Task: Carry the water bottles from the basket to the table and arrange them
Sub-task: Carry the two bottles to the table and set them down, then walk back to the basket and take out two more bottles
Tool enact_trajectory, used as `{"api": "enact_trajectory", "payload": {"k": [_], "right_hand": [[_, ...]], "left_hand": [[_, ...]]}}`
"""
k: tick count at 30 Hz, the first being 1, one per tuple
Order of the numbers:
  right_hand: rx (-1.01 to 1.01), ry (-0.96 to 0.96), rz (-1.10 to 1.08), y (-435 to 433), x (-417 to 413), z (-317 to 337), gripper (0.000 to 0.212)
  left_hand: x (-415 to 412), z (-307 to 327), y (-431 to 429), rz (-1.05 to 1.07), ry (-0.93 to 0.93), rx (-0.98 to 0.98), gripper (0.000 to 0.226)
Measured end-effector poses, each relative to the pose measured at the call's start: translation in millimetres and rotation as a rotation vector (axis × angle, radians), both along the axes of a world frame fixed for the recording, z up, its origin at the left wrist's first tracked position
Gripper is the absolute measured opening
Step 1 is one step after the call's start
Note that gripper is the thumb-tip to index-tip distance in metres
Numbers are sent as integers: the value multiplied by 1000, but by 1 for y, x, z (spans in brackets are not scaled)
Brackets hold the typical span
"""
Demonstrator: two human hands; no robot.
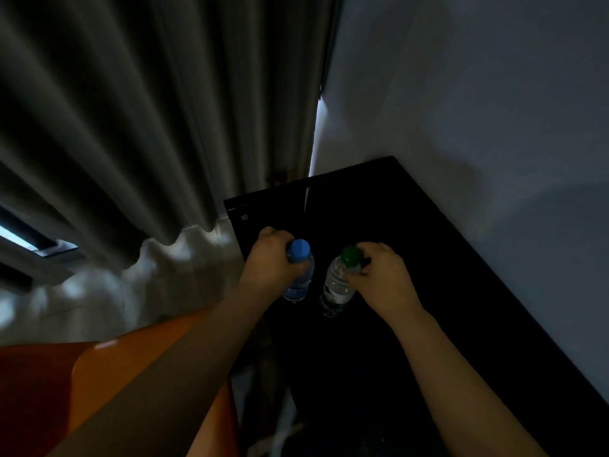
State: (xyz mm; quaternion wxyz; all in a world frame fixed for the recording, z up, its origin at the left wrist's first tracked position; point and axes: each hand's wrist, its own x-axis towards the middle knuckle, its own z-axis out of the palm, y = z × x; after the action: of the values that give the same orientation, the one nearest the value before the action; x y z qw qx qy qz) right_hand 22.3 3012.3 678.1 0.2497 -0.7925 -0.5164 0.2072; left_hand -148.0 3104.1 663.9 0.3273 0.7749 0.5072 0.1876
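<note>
- Both hands are over the black worktop (428,258) here, a bottle in each
- Left hand (268,258) wraps its fingers round the neck of the blue bottle (301,278), just under the blue cap
- Right hand (379,275) has curled fingers pinching the green bottle (337,286) at the neck, right below the green cap
- Both bottles are upright and clear, side by side and just apart, with the blue one on the left, near the worktop's left edge
- Their bases are down at the dark surface; it's too dim to tell whether they touch it
- The worktop is tucked into the corner, with the white wall (478,94) along its right side and behind
- Grey curtain (148,127) hangs on the left, down to a pale floor (99,298)
- An orange shape (82,390) lies low on the left, under the left forearm
</note>
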Motion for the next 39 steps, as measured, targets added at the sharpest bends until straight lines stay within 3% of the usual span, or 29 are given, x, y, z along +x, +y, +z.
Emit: {"api": "enact_trajectory", "payload": {"k": [7, 15, 28, 33, 39], "right_hand": [[-277, -329, 191, -52, 8, 13, 30], [-407, -300, 306, -90, 0, 24, 36], [-438, -160, -2, -163, -48, 65, 44], [-562, -64, -285, -212, -86, 71, 40], [-566, -19, -577, -298, -138, 81, 35]], "left_hand": [[-23, 17, -28, -13, 53, 49, 41], [-45, 38, -63, -65, 123, 89, 40], [-58, 52, -103, -662, 372, -15, 50], [-55, 60, -129, -902, 347, -3, 48], [-46, 74, -184, -1181, 342, -2, 44]]}}
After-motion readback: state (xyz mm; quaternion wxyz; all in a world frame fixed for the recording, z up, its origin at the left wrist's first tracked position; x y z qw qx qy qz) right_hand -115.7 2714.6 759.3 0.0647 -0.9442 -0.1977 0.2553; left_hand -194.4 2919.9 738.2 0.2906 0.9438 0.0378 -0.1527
